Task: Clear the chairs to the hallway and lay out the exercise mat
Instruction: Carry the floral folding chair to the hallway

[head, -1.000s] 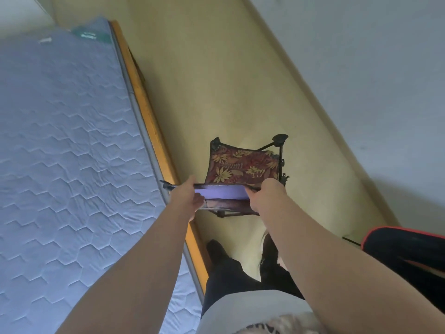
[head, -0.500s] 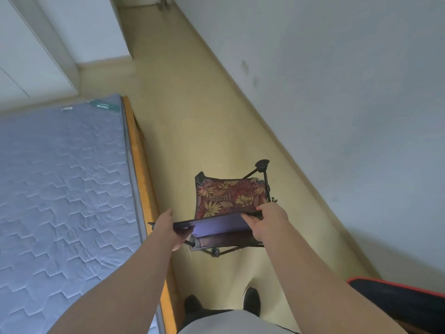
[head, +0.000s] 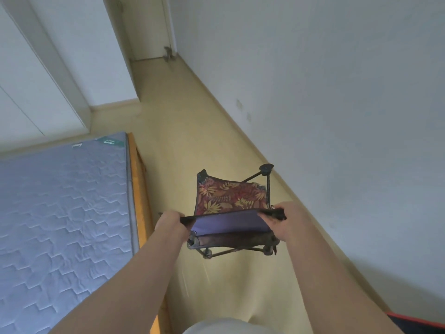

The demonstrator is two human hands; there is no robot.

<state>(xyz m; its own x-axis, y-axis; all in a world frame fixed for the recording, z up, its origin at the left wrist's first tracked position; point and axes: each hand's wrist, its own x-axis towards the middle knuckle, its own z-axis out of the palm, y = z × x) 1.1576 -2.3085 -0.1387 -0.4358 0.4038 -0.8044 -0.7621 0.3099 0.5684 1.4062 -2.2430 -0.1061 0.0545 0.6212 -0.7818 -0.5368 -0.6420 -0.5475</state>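
Observation:
A small folding camp chair (head: 226,196) with a red leaf-patterned seat, a purple back panel and a black frame hangs in front of me above the yellow floor. My left hand (head: 171,224) grips the left end of the chair's top edge. My right hand (head: 286,221) grips the right end of the same edge. The chair's black legs stick out below and at the far right corner. No exercise mat is in view.
A bed with a blue-grey quilted mattress (head: 60,213) and an orange wooden frame (head: 138,189) fills the left. A white wall (head: 337,116) runs along the right. Between them a narrow yellow floor strip (head: 173,121) leads to a doorway far ahead. A black-and-red object (head: 419,325) shows at bottom right.
The view has tilted up and I have moved forward along the bed with the chair held in both hands. More of the passage and the far doorway now show.

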